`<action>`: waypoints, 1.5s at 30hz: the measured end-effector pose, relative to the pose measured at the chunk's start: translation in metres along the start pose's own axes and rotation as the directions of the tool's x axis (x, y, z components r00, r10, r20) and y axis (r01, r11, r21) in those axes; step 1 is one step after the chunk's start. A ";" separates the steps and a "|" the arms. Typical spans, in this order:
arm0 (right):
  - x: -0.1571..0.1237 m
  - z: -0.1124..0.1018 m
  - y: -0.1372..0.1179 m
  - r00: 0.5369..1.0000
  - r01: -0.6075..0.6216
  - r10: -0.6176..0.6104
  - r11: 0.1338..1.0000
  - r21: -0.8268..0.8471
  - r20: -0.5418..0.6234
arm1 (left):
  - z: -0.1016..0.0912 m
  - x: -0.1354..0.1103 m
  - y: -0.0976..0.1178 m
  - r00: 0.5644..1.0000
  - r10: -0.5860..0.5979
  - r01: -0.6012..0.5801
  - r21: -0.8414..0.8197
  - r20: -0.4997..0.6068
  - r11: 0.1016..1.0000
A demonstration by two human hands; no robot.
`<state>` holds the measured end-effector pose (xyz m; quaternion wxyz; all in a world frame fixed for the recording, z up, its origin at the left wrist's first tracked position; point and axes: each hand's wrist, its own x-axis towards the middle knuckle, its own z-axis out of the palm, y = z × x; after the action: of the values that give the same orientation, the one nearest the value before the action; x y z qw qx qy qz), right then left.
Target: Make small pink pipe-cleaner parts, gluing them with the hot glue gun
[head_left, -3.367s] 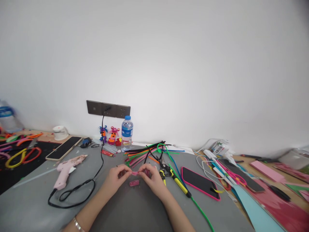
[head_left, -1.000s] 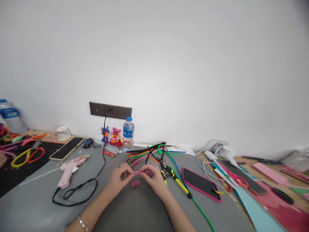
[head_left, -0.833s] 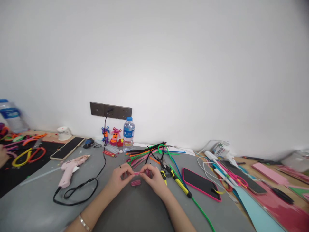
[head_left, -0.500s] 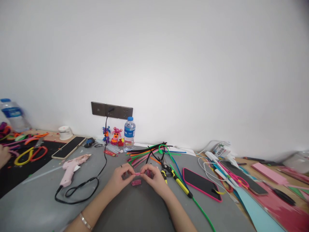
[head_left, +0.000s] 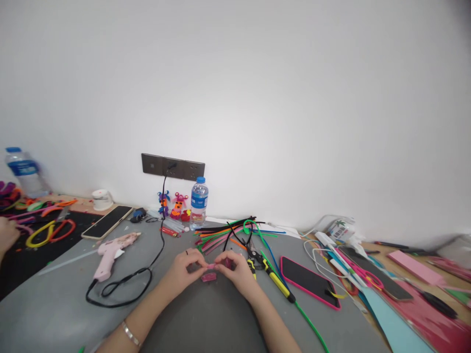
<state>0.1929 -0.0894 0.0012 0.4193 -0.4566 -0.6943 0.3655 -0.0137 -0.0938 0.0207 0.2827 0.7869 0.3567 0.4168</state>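
My left hand (head_left: 187,268) and my right hand (head_left: 233,269) meet over the grey mat, each pinching one end of a small pink piece (head_left: 211,266). Its exact kind is too small to make out. Just below it on the mat lies a pink, shiny block-like item (head_left: 209,277). Part of another pink bit shows behind the fingers of my right hand. Right of that hand rest pliers with yellow and black handles (head_left: 274,279). Beyond my hands spreads a bundle of coloured pipe cleaners (head_left: 217,235).
A pink glue gun (head_left: 108,255) with a black cord lies at left, near a phone (head_left: 107,222). A water bottle (head_left: 199,203) and two small figures stand by the wall. At right are a pink-cased phone (head_left: 309,282) and pink scissors (head_left: 373,279). Another person's hand (head_left: 8,234) shows far left.
The whole view has shifted slightly, so things sit a little further right. Both my hands keep the pink piece pinched in nearly the same place.
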 end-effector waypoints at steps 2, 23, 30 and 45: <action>0.000 -0.001 0.001 0.999 -0.034 0.034 0.999 0.014 0.009 | -0.001 0.000 0.001 0.999 0.040 -0.040 0.013 -0.016 0.999; -0.002 -0.006 -0.009 0.994 -0.050 0.041 0.995 0.087 0.100 | -0.004 -0.001 -0.001 0.990 0.138 -0.135 0.083 -0.033 0.987; -0.003 -0.008 -0.006 0.994 -0.013 0.016 1.000 -0.026 0.104 | -0.012 0.000 -0.002 0.999 0.030 -0.035 0.135 0.036 0.990; -0.004 -0.006 -0.011 0.990 0.096 -0.063 0.958 -0.270 0.129 | -0.007 -0.001 -0.003 0.983 -0.111 0.090 0.147 0.144 0.985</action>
<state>0.1957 -0.0957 0.0118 0.3239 -0.4597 -0.7799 0.2746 -0.0212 -0.0922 0.0218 0.2739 0.8150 0.4018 0.3151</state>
